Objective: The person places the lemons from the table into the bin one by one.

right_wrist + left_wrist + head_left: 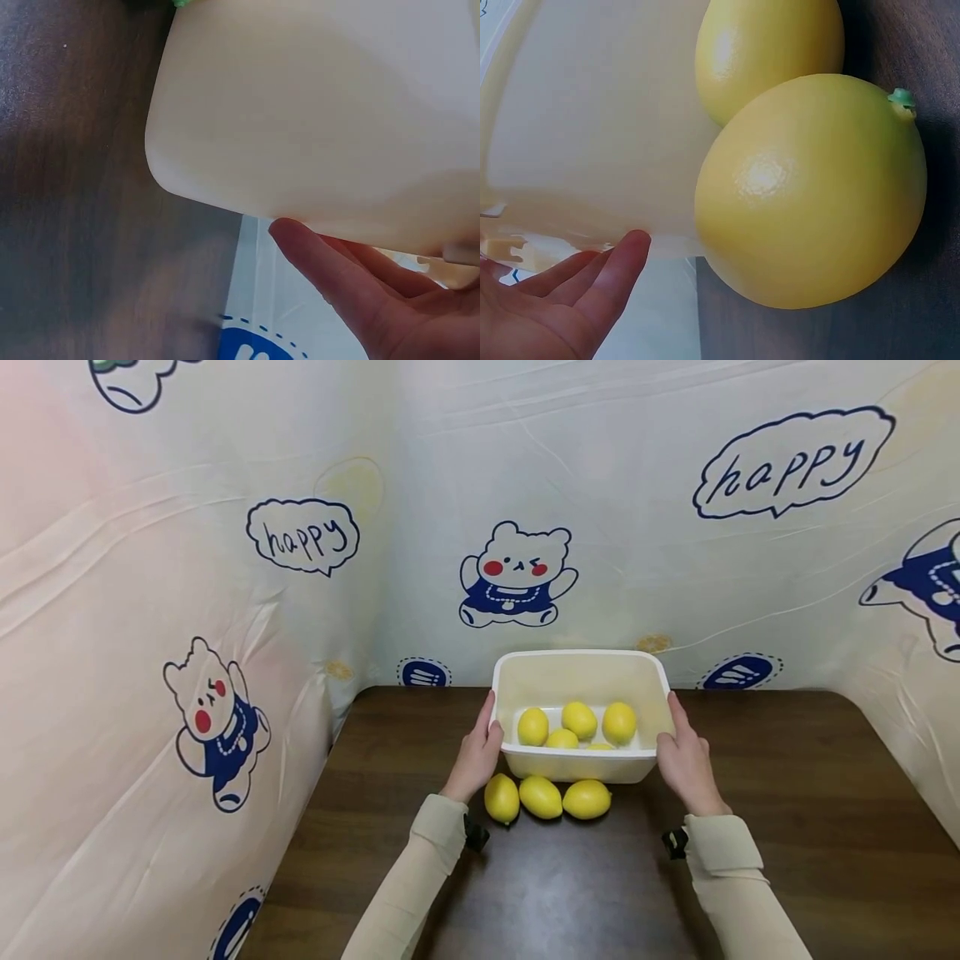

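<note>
A white plastic bin [581,766] stands near the back of the table with several yellow lemons [580,720] inside. My left hand [477,756] grips its left end, thumb up at the rim; the left wrist view shows fingers [622,274] against the outer wall. At the opposite end my right hand [688,768] holds the rim, its fingers [315,259] touching the wall from outside. Three more lemons lie in a row before the bin: a left one [502,799], a middle one [541,797] and a right one [587,799]. The left one shows a green stem tip up close.
The dark wooden table [555,893] runs up to a pale cloth backdrop [420,527] printed with cartoon bears and the word "happy". The cloth also hangs along the left and right sides. A dark band sits on each wrist.
</note>
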The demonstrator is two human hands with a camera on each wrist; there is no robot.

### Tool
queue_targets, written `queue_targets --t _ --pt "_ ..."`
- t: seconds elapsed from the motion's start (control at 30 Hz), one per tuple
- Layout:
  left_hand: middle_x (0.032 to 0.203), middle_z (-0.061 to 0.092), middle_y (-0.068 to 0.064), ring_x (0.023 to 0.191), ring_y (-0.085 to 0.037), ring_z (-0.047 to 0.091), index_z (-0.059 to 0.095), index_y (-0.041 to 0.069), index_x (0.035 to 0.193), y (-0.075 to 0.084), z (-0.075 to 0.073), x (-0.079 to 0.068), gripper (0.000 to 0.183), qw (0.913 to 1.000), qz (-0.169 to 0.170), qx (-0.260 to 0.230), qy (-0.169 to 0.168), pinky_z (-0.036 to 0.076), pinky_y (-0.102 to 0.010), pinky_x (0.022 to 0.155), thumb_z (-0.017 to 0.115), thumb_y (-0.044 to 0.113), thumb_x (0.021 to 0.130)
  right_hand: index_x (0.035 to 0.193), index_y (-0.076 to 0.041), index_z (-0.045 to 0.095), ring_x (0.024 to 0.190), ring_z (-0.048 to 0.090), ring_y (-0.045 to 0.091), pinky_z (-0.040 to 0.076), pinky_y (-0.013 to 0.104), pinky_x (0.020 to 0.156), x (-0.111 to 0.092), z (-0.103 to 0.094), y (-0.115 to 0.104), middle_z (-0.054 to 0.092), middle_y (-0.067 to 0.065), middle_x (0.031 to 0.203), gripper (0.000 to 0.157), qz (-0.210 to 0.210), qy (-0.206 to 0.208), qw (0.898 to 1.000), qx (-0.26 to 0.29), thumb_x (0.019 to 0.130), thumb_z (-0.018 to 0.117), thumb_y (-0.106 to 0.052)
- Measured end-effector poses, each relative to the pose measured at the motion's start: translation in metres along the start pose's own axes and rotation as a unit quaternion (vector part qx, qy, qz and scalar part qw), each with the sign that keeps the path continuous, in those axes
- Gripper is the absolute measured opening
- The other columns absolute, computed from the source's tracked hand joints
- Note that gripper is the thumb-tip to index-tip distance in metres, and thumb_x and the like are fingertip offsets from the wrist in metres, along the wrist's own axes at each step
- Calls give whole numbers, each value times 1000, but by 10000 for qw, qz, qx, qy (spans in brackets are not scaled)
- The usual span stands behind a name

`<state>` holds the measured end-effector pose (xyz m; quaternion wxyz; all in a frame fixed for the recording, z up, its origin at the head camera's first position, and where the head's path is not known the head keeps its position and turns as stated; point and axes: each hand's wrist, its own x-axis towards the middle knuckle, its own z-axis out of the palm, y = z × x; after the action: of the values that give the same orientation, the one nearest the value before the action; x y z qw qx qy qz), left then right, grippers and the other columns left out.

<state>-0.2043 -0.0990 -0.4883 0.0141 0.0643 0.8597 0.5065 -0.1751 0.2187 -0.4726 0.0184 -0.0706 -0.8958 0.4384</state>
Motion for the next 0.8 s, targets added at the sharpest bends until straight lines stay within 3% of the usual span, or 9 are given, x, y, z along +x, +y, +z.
queue_targets --t 0.23,0.33,0.43,0.57,0.8 --pt "160 23 9 136 -23 43 11 40 154 -1 0 1 53 10000 -17 -69 15 34 -48 112 29 34 104 157 -16 1 124 42 49 36 64 101 -3 -1 -3 23 27 155 67 -84 0 9990 -432 96 29 -13" --pt "160 23 9 137 -23 41 13 39 154 -2 0 1 53 9999 -28 -104 54 34 -49 112 29 37 104 156 -10 2 128 38 49 33 64 104 -3 -1 -5 21 29 155 67 -221 14 9982 -555 96 31 -12" --pt "159 24 9 138 -23 41 13 40 154 -2 0 2 53 9999 -61 -86 56 33 -49 112 29 39 104 155 -5 4 138 26 51 24 66 109 -2 -1 -6 17 29 157 67 -411 46 9975 -579 95 33 -10" --pt "159 25 7 138 -25 41 13 40 154 -3 0 2 53 10000 -33 -37 62 34 -50 112 28 39 104 155 -5 0 141 21 49 21 65 110 -2 -1 -4 12 27 159 69 -491 -58 9974 -515 94 33 -8" --pt "159 27 4 136 -26 43 15 35 155 -2 0 2 53 9999 41 -47 100 36 -50 110 28 40 104 155 -7 -6 135 33 49 30 64 107 -1 -4 -6 18 29 156 72 -336 -244 9971 -633 94 33 -10"
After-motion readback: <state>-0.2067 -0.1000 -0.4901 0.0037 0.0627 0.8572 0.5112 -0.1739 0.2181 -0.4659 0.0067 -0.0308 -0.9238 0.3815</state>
